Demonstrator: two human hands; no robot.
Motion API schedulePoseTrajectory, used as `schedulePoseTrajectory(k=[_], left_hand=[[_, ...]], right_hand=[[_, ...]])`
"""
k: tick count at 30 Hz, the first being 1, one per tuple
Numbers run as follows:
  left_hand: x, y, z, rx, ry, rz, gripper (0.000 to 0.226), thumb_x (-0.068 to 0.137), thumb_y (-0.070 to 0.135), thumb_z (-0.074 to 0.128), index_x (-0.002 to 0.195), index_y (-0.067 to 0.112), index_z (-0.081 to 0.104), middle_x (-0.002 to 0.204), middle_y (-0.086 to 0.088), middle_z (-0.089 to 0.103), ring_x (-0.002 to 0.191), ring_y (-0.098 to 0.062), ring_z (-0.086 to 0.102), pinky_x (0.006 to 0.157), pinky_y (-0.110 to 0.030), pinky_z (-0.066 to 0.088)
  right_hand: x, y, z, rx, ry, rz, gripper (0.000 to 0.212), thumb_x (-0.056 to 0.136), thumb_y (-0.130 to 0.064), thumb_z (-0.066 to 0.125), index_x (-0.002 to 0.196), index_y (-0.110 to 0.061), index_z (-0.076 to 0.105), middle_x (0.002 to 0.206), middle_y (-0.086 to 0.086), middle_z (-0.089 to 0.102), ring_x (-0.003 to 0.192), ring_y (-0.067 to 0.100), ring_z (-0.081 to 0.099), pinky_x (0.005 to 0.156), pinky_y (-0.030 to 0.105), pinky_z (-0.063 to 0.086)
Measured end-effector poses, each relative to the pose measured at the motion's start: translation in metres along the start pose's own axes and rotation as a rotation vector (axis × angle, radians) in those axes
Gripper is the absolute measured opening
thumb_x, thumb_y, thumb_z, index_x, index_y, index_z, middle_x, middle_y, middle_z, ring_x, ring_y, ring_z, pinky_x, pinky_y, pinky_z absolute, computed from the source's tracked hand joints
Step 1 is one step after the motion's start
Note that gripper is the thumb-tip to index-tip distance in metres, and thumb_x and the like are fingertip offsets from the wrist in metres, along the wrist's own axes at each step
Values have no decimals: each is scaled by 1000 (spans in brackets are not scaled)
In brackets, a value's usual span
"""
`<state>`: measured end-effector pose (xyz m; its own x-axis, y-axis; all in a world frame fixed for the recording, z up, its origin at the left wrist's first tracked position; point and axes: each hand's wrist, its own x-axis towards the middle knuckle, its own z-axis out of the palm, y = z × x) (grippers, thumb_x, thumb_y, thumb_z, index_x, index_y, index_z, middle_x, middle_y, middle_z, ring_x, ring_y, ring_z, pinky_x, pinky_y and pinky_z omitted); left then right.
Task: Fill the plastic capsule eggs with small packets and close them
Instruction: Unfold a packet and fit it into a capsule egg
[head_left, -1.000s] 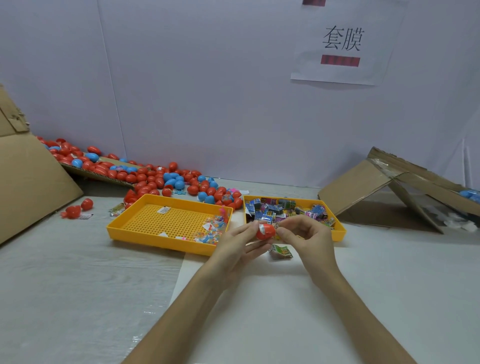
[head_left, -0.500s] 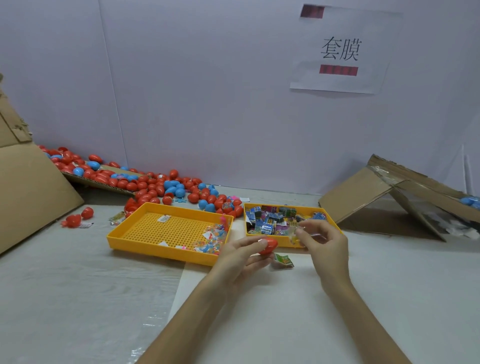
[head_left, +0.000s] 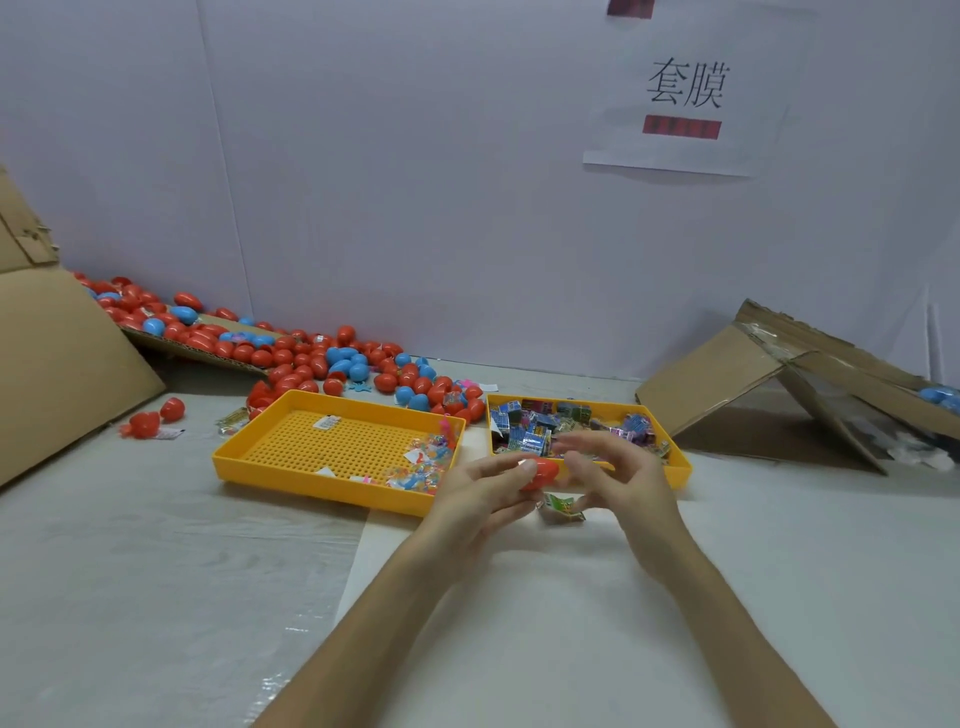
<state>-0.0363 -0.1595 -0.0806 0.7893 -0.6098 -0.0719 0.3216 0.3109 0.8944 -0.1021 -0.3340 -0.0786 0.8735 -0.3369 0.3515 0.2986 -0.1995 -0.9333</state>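
Note:
My left hand (head_left: 478, 499) grips a red capsule egg (head_left: 543, 474) just in front of the right yellow tray (head_left: 681, 470), which holds several small printed packets (head_left: 535, 431). My right hand (head_left: 623, 483) hovers right beside the egg with curved fingers. It is blurred, so whether it pinches a packet is unclear. Under both hands, a small green packet (head_left: 563, 508) lies on the table. The left yellow tray (head_left: 311, 486) has a few clear packets in its right corner.
A heap of red and blue capsule eggs (head_left: 311, 364) spreads along the back wall behind the trays, and two red eggs (head_left: 156, 418) lie apart at the left. Cardboard sheets lean at the far left (head_left: 62, 364) and at the right (head_left: 727, 379).
My right hand left the egg, reached to the right tray's packets and has come back beside the egg. My left hand has kept hold of the red egg.

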Motion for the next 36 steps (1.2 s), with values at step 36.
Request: schedulePoseTrajectory(k=[36], left_hand=[[-1,4,4,31,71,96,16,98,13,64,99,2,76,90,-8,78,92,-26,76,73,-26,61]], right_hand=[[-3,2,10,-89,-55,-59,25,80,-3,81,97,-21,77,93,1,78,88,19,75,69,29,61]])
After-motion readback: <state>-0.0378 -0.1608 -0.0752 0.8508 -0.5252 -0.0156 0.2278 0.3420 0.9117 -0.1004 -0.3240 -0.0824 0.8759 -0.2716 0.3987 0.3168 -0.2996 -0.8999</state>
